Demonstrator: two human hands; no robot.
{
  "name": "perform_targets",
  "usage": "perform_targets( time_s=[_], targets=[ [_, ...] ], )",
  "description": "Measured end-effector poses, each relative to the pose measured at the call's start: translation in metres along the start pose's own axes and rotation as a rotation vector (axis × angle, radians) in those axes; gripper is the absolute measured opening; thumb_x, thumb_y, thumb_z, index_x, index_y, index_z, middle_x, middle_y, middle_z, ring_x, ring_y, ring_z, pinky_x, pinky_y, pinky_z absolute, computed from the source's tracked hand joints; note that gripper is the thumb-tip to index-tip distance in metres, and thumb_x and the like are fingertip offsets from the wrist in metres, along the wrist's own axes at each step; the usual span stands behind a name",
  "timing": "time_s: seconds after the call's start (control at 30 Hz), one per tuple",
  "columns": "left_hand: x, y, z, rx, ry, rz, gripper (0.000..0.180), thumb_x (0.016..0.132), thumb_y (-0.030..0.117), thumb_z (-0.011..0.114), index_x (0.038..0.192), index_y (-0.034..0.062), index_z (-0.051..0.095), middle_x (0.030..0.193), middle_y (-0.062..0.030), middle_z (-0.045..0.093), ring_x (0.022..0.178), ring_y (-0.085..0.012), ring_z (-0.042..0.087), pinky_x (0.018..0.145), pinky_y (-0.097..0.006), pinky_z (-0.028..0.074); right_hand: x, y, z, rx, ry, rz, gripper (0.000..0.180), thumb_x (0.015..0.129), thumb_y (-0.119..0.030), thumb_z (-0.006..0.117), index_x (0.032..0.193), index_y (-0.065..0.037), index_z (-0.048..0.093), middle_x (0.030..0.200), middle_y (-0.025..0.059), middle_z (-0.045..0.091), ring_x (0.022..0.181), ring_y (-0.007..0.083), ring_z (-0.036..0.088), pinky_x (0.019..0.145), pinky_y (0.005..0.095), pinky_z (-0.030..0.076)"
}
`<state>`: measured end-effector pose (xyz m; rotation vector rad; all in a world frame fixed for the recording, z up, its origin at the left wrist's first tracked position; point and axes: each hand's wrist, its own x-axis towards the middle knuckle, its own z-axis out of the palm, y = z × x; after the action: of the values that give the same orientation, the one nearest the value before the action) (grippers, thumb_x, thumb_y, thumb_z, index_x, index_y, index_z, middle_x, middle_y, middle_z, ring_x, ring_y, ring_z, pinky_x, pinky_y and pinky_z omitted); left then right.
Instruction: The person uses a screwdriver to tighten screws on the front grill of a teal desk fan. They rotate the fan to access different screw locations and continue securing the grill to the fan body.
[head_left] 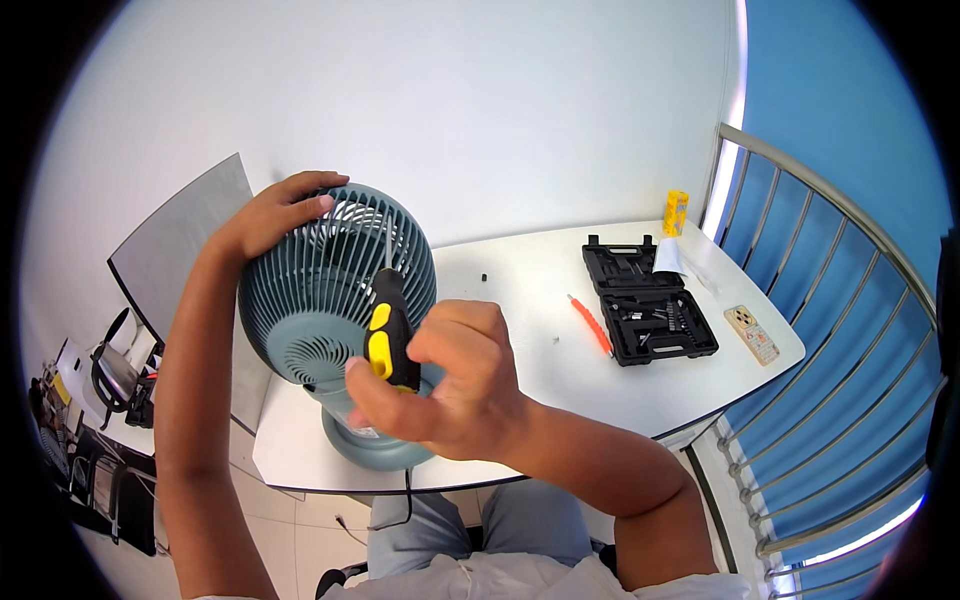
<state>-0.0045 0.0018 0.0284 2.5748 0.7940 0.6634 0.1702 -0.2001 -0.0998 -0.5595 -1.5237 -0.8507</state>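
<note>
Fan of grey-green plastic with a round ribbed grille [318, 330] stands on the white tabletop [540, 270], left of centre in the frame; its head is tilted, with the ribbed side turned up toward the camera. Upper rim is clasped by the left hand [283, 215], fingers laid along the edge, thumb pressed on the ribs. A black-and-yellow-handled screwdriver [392, 298] is gripped by the right hand [455, 375], fingers curled about the handle's lower end near the middle of the frame. Metal shaft is pointed up the frame, over the grille's right part; whether anything is touched by the tip cannot be told. A black cord [408, 492] is hung over the table's near edge, below the fan base.

Right of centre, an open black plastic tool case [688, 351] is laid on the tabletop, partly filled with small tools. At its left side is placed a slim orange-red tool [590, 324]. A white sheet [668, 257] is draped on the case's upper right. Behind it is set a yellow upright box [675, 212]; toward the right table edge, a beige remote control [752, 335]. A small black piece [484, 277] is seen between fan and case.
</note>
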Motion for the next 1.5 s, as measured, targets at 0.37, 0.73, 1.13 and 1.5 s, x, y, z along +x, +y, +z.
perform_targets(
  time_s=[0.37,0.73,1.13,1.5],
  targets=[
    [-0.001,0.0,0.001,-0.034,0.006,0.012,0.053,0.095,0.039,0.059,0.136,0.0054,0.057,0.136,-0.0151,0.057,0.128,-0.0267,0.051,0.111,-0.037,0.035,-0.01,0.01,0.009,0.242,-0.008,-0.119,0.031,0.084,-0.009,0.069,0.11,-0.016,0.054,0.119,0.0101,0.056,0.114,0.033,0.057,0.106,0.0555,0.043],
    [-0.002,0.004,0.001,-0.024,-0.003,-0.004,0.053,0.095,0.037,0.058,0.136,0.0054,0.057,0.137,-0.0149,0.057,0.129,-0.0267,0.051,0.112,-0.037,0.035,-0.004,0.012,0.039,0.545,0.067,-0.088,0.04,0.068,0.003,0.082,0.094,-0.01,0.055,0.108,0.0121,0.044,0.097,0.0328,0.06,0.084,0.0471,0.053],
    [0.0,0.001,-0.001,-0.048,-0.029,0.004,0.051,0.095,0.035,0.059,0.138,0.0074,0.055,0.14,-0.0141,0.055,0.131,-0.0267,0.049,0.112,-0.038,0.035,-0.003,0.017,0.035,0.602,0.15,-0.054,0.031,0.085,-0.004,0.071,0.106,-0.011,0.05,0.111,0.0112,0.053,0.103,0.0328,0.06,0.104,0.0544,0.044],
    [0.0,0.003,-0.003,0.023,-0.017,0.017,0.051,0.093,0.032,0.06,0.137,0.0069,0.056,0.144,-0.0145,0.052,0.137,-0.0283,0.044,0.116,-0.039,0.03,0.025,0.024,0.071,0.754,0.434,-0.128,0.042,0.073,-0.012,0.087,0.092,-0.009,0.05,0.1,0.012,0.048,0.082,0.03,0.057,0.064,0.0377,0.053]
  ],
)
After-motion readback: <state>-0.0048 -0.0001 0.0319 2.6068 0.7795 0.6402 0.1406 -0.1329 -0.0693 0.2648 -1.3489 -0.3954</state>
